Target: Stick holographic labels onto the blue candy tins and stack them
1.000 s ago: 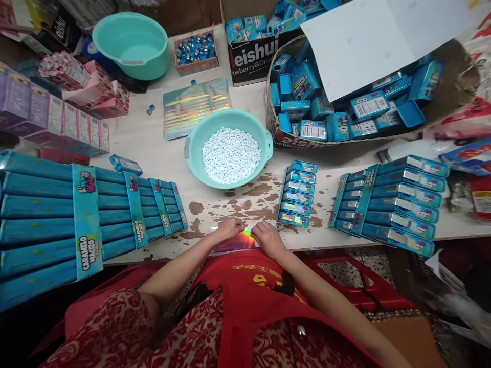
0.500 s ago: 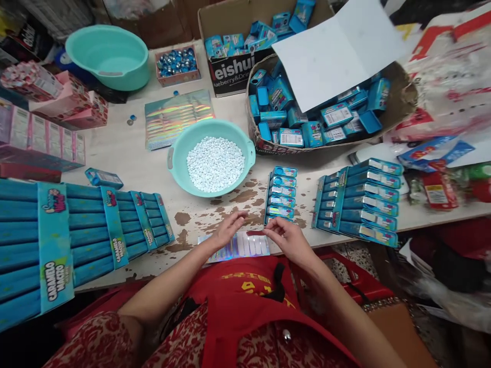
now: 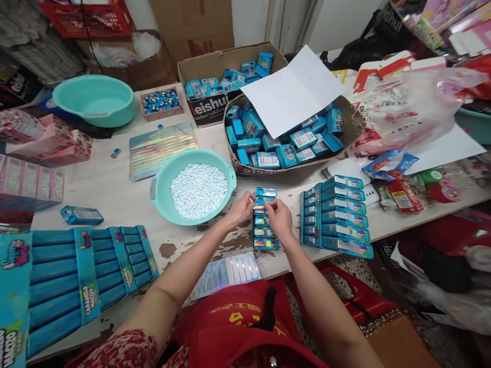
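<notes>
My left hand (image 3: 241, 209) and my right hand (image 3: 281, 220) meet over a short row of blue candy tins (image 3: 266, 231). Between their pinched fingertips a thin shiny sticker strip (image 3: 261, 206) lies across one tin near the far end of the row. Shiny strips show on the tins nearer me; the farthest tin shows a round dark spot on its narrow side. By the table's front edge rests a holographic sticker sheet (image 3: 233, 271), with pale bare strips at its right part. My fingertips partly hide the tin under them.
Left of my hands stands a turquoise basin (image 3: 155, 204) of white candies. Behind are cartons (image 3: 240, 176) of blue tins, one partly under white cardboard (image 3: 293, 92). Packed tins stand right (image 3: 337, 214) and left (image 3: 103, 266). More sticker sheets (image 3: 161, 148) lie farther back.
Both hands have moved from the sticker sheet forward to the tin row, bringing the strip onto a tin. The left hand has gone from open to pinching. The camera view has tilted up.
</notes>
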Demonstrator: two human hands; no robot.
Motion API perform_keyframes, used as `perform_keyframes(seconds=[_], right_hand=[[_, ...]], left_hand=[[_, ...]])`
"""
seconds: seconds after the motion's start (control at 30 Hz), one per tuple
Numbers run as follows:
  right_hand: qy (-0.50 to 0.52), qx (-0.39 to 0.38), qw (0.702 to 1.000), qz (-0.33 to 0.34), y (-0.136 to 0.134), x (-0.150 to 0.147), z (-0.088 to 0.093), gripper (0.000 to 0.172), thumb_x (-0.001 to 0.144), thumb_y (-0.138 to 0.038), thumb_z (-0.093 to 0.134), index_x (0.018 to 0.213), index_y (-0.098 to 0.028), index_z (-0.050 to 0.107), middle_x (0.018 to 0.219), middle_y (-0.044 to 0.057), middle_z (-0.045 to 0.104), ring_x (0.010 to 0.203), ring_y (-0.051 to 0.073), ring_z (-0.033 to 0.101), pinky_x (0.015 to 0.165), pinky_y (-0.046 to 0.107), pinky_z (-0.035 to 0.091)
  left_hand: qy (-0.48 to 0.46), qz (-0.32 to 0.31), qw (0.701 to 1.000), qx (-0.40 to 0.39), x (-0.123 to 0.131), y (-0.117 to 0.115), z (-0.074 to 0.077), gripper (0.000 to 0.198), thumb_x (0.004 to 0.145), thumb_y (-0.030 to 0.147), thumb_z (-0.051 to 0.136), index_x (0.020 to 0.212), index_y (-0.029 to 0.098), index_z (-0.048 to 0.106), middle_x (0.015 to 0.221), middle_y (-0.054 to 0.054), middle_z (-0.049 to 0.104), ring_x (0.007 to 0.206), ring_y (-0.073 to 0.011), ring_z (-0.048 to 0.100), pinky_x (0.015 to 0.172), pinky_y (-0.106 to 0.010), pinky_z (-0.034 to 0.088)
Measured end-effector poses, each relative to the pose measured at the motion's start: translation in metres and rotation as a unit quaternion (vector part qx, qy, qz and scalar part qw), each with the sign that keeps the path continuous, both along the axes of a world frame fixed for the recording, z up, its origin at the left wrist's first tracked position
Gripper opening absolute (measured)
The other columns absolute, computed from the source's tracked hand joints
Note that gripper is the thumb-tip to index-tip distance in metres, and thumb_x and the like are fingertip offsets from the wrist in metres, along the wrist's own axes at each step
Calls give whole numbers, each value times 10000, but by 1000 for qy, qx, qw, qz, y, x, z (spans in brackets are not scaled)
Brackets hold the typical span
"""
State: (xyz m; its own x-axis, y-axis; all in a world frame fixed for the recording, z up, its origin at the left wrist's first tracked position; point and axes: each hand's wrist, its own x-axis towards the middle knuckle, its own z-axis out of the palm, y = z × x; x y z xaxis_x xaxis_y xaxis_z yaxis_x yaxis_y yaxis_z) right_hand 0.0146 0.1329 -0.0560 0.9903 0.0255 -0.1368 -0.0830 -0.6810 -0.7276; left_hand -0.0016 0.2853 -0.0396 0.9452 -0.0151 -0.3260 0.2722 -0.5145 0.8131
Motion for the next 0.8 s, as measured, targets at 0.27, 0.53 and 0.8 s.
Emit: perform_keyframes(seconds=[0.27, 0.53, 0.8], right_hand=[[-36, -28, 997, -69, 7, 26, -25, 117, 718, -283, 577, 769, -200, 511, 977, 124, 524, 950, 288, 499, 806, 396, 404], [31, 47, 993, -107, -2, 23, -29, 370, 707, -425, 600, 960, -180, 486, 1000, 107, 609, 785, 223, 575, 720, 337, 429], [-69, -10, 995, -66, -12, 13, -10, 243, 821, -305, 485, 983, -144, 570, 977, 118, 630, 913, 244, 562, 820, 374, 420]], left_hand=[[31, 20, 997, 67, 25, -8, -33, 211, 875, 184, 347, 1067, 164, 433, 809, -49, 604, 718, -170, 541, 674, -273, 388], [55, 117, 991, 35, -4, -20, -49, 481, 926, 428, 288, 1277, 125, 415, 1261, -152, 545, 1159, -249, 506, 939, -352, 391], [98, -82, 992, 11, -50, 12, -36, 554, 898, 557, 268, 1137, 170, 585, 1195, -89, 603, 1128, -233, 511, 941, -305, 367]])
